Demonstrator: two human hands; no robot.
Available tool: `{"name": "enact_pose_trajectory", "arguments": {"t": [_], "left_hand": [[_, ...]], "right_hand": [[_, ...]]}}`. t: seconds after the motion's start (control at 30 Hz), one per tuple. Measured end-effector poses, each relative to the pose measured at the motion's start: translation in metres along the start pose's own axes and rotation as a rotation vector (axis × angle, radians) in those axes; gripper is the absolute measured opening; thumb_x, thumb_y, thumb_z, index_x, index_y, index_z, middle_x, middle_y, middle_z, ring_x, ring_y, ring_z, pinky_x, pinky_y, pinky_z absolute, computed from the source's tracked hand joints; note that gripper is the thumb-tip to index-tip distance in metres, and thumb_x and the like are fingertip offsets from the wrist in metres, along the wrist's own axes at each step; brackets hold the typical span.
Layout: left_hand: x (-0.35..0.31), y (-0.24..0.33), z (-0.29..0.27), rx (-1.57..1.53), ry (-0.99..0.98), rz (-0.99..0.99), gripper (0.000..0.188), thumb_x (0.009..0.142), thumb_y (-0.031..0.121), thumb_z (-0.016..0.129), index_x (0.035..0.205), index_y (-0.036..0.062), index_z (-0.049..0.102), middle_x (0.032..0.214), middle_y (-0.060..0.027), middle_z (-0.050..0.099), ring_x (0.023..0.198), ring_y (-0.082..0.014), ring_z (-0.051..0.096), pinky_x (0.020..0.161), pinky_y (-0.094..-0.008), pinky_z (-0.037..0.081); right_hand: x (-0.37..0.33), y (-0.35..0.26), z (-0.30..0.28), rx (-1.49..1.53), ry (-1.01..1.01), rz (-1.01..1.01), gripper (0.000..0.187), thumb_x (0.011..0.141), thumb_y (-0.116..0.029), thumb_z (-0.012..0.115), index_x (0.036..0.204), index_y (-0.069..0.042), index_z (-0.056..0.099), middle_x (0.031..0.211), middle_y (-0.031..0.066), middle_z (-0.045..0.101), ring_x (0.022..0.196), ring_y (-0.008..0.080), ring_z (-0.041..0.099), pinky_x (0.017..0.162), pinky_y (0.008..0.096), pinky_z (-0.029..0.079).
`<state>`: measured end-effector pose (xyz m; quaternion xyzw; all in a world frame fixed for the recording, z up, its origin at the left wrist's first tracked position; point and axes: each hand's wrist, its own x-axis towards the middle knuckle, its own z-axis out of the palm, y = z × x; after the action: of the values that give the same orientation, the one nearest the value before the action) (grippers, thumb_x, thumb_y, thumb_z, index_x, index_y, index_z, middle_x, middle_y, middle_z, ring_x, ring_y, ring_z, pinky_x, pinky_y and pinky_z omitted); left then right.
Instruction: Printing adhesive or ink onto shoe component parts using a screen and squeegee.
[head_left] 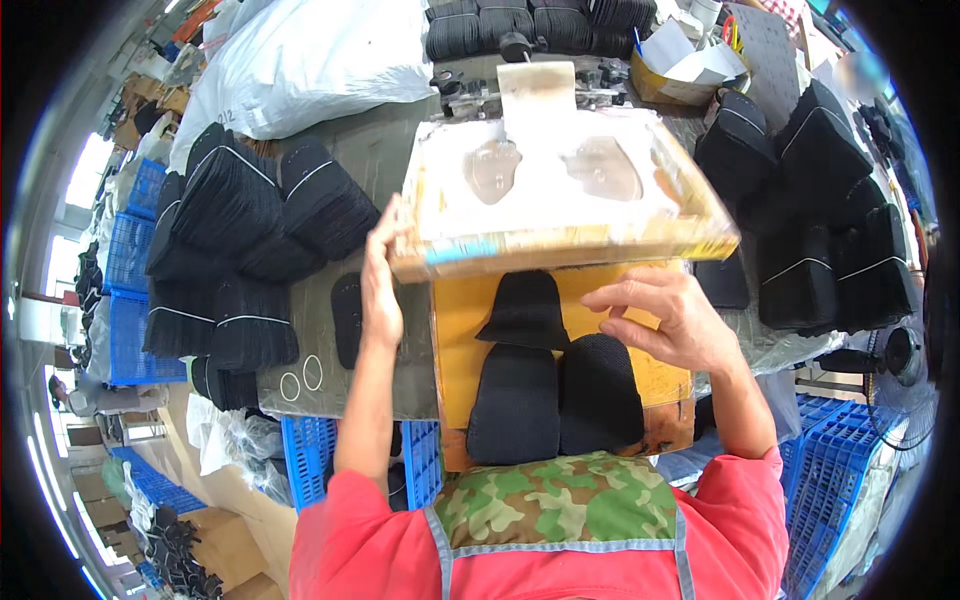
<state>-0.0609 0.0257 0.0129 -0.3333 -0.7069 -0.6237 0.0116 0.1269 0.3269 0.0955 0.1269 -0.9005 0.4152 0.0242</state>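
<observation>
My left hand [383, 275] grips the left front corner of a wood-edged screen-printing frame [560, 240], tilted up over the board. Two shoe-part-shaped translucent areas show in its white surface. My right hand [665, 312] hovers over the right side of the yellow board [455, 345], fingers apart and nothing in them. Left of its fingertips lies a black fabric piece [523, 308], partly under the frame's front edge. Two more black pieces, a left one [515, 400] and a right one [602, 392], lie side by side at the board's near end.
Bundled stacks of black pieces stand left [235, 200] and right [815, 265] on the grey table [385, 385]. Behind are a white plastic sack [310, 65] and a yellow box [665, 88] of papers. Blue crates [835, 470] stand below the table. Two pale rings [302, 380] lie near its front edge.
</observation>
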Motion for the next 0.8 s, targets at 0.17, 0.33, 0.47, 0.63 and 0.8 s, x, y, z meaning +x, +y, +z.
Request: {"name": "enact_pose_trajectory", "arguments": {"t": [0.17,0.33,0.47,0.63,0.8], "left_hand": [[-0.04,-0.027,0.032,0.027,-0.014,-0.133,0.022,0.101,0.024,0.046,0.109,0.0036,0.05,0.16,-0.0226,0.021,0.148,-0.0333,0.021,0.118,-0.0433,0.02],[-0.045,-0.036,0.041,0.126,-0.022,-0.08,0.016,0.093,0.012,0.047,0.107,0.0041,0.046,0.16,-0.0252,0.019,0.149,-0.0377,0.017,0.118,-0.0452,0.019],[-0.042,-0.035,0.04,0.12,-0.012,-0.082,0.016,0.093,0.011,0.044,0.107,0.0043,0.047,0.16,-0.0266,0.018,0.148,-0.0389,0.02,0.118,-0.0463,0.02],[-0.052,-0.04,0.029,0.17,0.028,-0.097,0.016,0.093,0.01,0.043,0.107,0.0041,0.047,0.159,-0.0264,0.019,0.148,-0.0391,0.021,0.118,-0.0459,0.021],[-0.042,-0.042,0.042,0.172,0.025,-0.024,0.014,0.093,0.008,0.046,0.105,0.0024,0.049,0.158,-0.0277,0.022,0.145,-0.0398,0.029,0.114,-0.0441,0.029]], "right_hand": [[0.084,0.062,-0.031,-0.435,0.439,-0.181,0.05,0.089,-0.026,0.068,0.133,-0.007,0.053,0.127,0.0155,0.061,0.116,0.0327,0.057,0.1,0.0433,0.04],[0.174,0.123,-0.023,-0.77,0.421,-0.087,0.06,0.085,-0.023,0.069,0.139,-0.01,0.046,0.133,0.0129,0.052,0.122,0.0329,0.049,0.104,0.0488,0.034],[0.164,0.127,0.0,-0.651,0.258,-0.052,0.031,0.076,-0.007,0.069,0.107,-0.007,0.065,0.097,0.0119,0.06,0.096,0.0337,0.059,0.086,0.0454,0.045],[0.109,0.044,0.045,-0.43,0.099,-0.094,0.021,0.075,-0.001,0.066,0.096,-0.006,0.067,0.091,0.0111,0.063,0.092,0.0314,0.063,0.081,0.0409,0.051],[0.194,0.084,0.034,-0.462,0.338,-0.15,0.016,0.081,-0.002,0.061,0.094,-0.006,0.067,0.09,0.0127,0.063,0.088,0.0344,0.062,0.079,0.0435,0.051]]}}
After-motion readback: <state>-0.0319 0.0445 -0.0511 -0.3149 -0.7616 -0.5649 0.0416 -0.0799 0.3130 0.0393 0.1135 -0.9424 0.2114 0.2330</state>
